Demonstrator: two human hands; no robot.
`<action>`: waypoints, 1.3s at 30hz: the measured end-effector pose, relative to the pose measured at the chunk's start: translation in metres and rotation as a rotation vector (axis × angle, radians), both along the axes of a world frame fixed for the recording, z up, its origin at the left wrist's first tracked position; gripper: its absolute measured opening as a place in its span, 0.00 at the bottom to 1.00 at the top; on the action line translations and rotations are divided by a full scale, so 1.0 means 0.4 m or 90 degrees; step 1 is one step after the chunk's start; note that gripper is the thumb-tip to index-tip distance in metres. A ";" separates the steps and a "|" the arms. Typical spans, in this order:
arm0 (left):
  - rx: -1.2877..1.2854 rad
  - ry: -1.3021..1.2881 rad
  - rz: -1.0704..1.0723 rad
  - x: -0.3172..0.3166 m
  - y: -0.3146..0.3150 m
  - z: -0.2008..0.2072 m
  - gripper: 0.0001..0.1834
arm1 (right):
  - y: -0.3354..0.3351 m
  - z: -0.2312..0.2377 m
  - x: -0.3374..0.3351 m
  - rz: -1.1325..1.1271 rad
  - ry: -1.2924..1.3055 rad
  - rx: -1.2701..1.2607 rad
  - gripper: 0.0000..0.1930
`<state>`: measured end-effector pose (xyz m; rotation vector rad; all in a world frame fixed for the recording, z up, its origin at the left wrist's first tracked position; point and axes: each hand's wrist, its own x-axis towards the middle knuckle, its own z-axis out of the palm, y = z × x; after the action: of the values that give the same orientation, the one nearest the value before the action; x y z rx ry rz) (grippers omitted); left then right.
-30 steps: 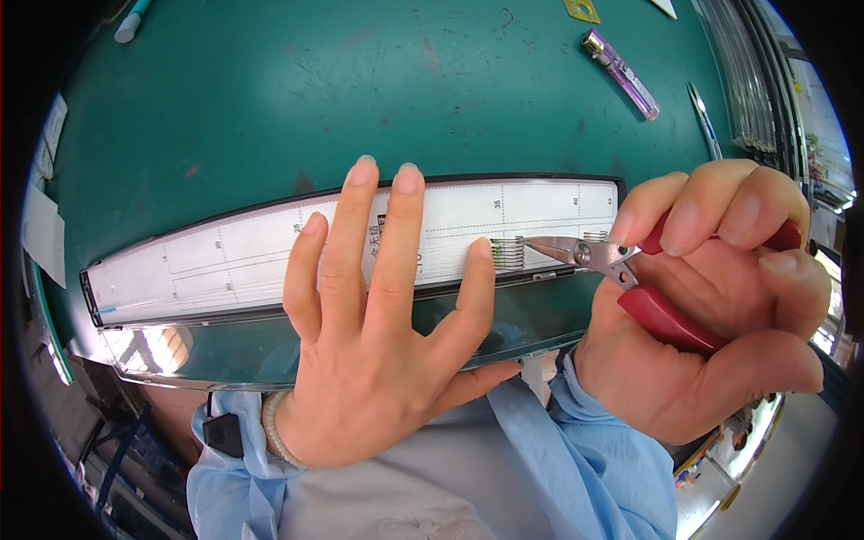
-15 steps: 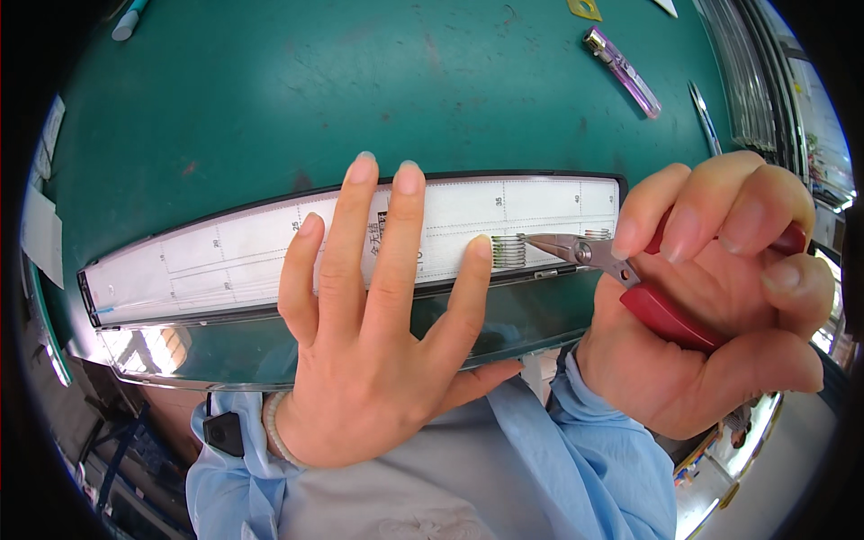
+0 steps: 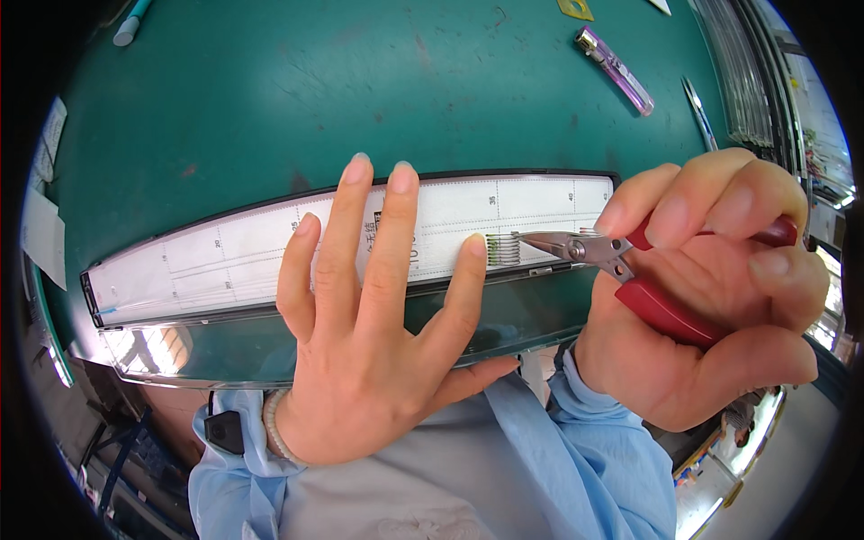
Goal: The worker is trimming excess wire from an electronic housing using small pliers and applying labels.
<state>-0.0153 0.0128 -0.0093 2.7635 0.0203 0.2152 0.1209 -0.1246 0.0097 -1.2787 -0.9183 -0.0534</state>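
Observation:
A long, narrow black-framed case point(image 3: 236, 186) lies on the table, lined with a white card printed with scale marks. My left hand point(image 3: 355, 360) rests across it palm down, fingers spread; its index fingertip touches the left end of a row of thin greenish-silver pieces point(image 3: 503, 249), perhaps fish hooks, too small to be sure. Needle-nose pliers point(image 3: 670, 310) with red handles are held in my right hand point(image 3: 720, 270), palm up. Their pointed tips meet the right side of that row. Whether the jaws grip a piece is too fine to tell.
The case's clear lid point(image 3: 243, 355) hangs at the table's near edge. On the green mat point(image 3: 405, 90) lie a purple lighter point(image 3: 615, 70), tweezers point(image 3: 699, 114), a yellow piece point(image 3: 575, 9) and a teal pen-like item point(image 3: 131, 24). Clear long cases point(image 3: 738, 72) are stacked at right.
The view has shifted slightly. Both hands, the pliers and the case stay in nearly the same places relative to each other.

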 end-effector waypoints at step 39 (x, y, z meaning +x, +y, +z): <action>0.000 0.037 0.012 0.008 -0.007 0.013 0.45 | 0.001 0.001 -0.005 -0.053 0.016 0.060 0.29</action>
<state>-0.0121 0.0099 -0.0042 2.7696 0.0615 0.1387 0.1190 -0.1242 0.0100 -1.2270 -0.8317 -0.1447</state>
